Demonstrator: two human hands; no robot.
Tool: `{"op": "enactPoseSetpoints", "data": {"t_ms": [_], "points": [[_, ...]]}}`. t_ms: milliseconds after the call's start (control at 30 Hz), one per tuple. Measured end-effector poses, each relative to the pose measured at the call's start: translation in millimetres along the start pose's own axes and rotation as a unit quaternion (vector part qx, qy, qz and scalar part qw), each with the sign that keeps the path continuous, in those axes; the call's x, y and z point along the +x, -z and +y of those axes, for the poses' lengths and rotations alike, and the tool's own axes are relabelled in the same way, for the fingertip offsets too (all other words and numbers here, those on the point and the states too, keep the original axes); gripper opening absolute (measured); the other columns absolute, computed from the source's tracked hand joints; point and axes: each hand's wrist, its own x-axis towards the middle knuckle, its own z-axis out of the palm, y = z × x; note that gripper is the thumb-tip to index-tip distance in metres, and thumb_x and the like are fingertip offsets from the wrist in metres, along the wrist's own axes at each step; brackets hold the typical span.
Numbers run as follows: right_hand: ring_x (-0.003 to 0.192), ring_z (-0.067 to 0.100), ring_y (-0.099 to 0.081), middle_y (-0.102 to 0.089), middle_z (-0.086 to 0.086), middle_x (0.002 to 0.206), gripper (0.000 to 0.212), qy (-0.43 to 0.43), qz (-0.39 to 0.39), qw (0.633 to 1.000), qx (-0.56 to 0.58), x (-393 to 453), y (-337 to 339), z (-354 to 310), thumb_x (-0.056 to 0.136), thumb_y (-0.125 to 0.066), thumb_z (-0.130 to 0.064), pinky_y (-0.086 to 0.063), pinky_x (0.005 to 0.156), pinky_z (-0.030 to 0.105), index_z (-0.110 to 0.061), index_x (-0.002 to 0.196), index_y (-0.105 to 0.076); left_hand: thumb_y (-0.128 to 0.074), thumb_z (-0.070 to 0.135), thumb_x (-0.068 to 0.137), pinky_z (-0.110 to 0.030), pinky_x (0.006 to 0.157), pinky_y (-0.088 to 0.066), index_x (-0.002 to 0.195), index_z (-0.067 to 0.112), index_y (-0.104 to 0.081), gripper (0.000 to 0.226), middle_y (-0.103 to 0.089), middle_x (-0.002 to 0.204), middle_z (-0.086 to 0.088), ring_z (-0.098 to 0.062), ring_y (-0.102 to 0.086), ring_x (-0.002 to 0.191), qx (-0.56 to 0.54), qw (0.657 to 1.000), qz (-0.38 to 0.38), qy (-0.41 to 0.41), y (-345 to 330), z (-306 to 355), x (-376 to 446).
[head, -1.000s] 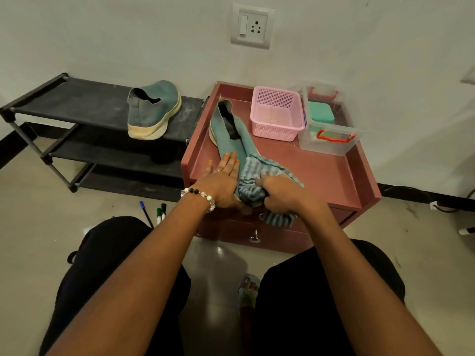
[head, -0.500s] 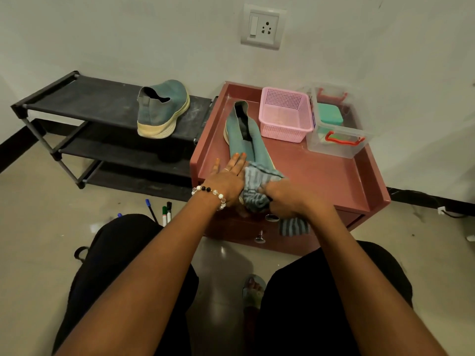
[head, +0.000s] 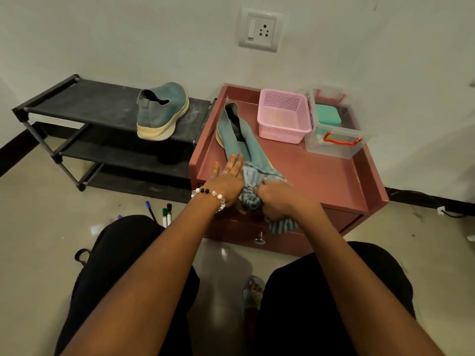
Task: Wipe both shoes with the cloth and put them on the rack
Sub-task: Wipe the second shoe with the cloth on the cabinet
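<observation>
From the head view, one teal shoe (head: 160, 111) already stands on the top shelf of the black rack (head: 77, 104), so the wiping of the second shoe (head: 240, 134) looks to be the step in hand. That shoe lies lengthwise on the red bench (head: 334, 176), toe toward the person, beside a pink basket (head: 282, 115). The left hand (head: 227, 179) lies flat with fingers straight, pressing the shoe's near side to steady it. The right hand (head: 279, 199) is bunched round the striped cloth (head: 250, 181), held against the toe. Next, I would judge, the cloth must work up toward the heel; then the shoe needs lifting across to the rack beside its mate.
</observation>
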Motion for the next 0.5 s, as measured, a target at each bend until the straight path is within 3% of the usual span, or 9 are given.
{"op": "enactPoseSetpoints", "data": {"t_ms": [33, 100, 200, 300, 433, 500], "points": [[0.132, 0.032, -0.036, -0.042, 0.017, 0.14, 0.046, 0.003, -0.009, 1.0, 0.004, -4.5, -0.4, -0.5, 0.085, -0.051, -0.014, -0.028, 0.112, 0.05, -0.008, 0.131, -0.048, -0.06, 0.0, 0.086, -0.056, 0.114, 0.006, 0.15, 0.005, 0.011, 0.096, 0.033, 0.153, -0.01, -0.028, 0.029, 0.141, 0.002, 1.0, 0.01, -0.003, -1.1, -1.1, 0.7], [0.139, 0.032, -0.026, -0.031, 0.015, 0.149, 0.054, -0.012, -0.032, 0.999, 0.027, -8.9, -0.8, -3.1, 0.087, -0.05, -0.013, -0.01, 0.114, 0.06, -0.01, 0.14, -0.039, -0.058, -0.003, 0.086, -0.055, 0.113, 0.006, 0.149, 0.004, 0.012, 0.095, 0.033, 0.153, -0.011, -0.029, 0.029, 0.141, -0.009, 1.0, 0.011, -0.007, -3.2, -3.7, 3.8], [0.147, 0.022, -0.002, -0.008, 0.004, 0.159, 0.066, -0.027, -0.012, 0.999, 0.018, 1.5, 2.4, -6.2, 0.093, -0.049, -0.017, 0.003, 0.109, 0.068, -0.01, 0.15, -0.016, -0.073, 0.02, 0.082, -0.053, 0.114, 0.007, 0.147, 0.0, 0.017, 0.112, 0.034, 0.151, -0.013, -0.031, 0.03, 0.14, -0.02, 1.0, -0.013, -0.009, -4.3, -4.7, 6.8], [0.148, 0.019, 0.001, -0.007, 0.003, 0.16, 0.063, -0.047, 0.037, 0.998, 0.002, 20.8, 2.5, -1.0, 0.095, -0.043, -0.017, 0.006, 0.108, 0.069, -0.007, 0.15, -0.014, -0.08, 0.038, 0.072, -0.05, 0.114, 0.008, 0.145, 0.003, 0.024, 0.132, 0.035, 0.152, -0.01, -0.027, 0.031, 0.14, -0.049, 0.998, -0.025, -0.007, -1.6, -5.3, 6.4], [0.147, 0.023, -0.005, -0.011, 0.01, 0.159, 0.06, -0.035, 0.037, 0.999, -0.012, 31.3, 4.5, 3.2, 0.093, -0.041, -0.011, -0.011, 0.114, 0.06, -0.004, 0.149, -0.02, -0.079, 0.038, 0.072, -0.05, 0.116, 0.007, 0.145, 0.004, 0.025, 0.132, 0.034, 0.152, -0.01, -0.025, 0.03, 0.141, -0.059, 0.998, 0.0, 0.0, -1.8, -3.4, 4.4], [0.139, 0.029, -0.029, -0.033, 0.016, 0.149, 0.051, -0.006, 0.001, 1.0, -0.003, 26.3, 6.9, 3.7, 0.089, -0.05, -0.013, -0.028, 0.112, 0.051, -0.006, 0.139, -0.041, -0.078, 0.032, 0.074, -0.051, 0.117, 0.006, 0.146, 0.003, 0.023, 0.128, 0.035, 0.151, -0.012, -0.026, 0.029, 0.141, -0.064, 0.998, 0.015, 0.005, -5.9, -2.2, 4.2]]}}
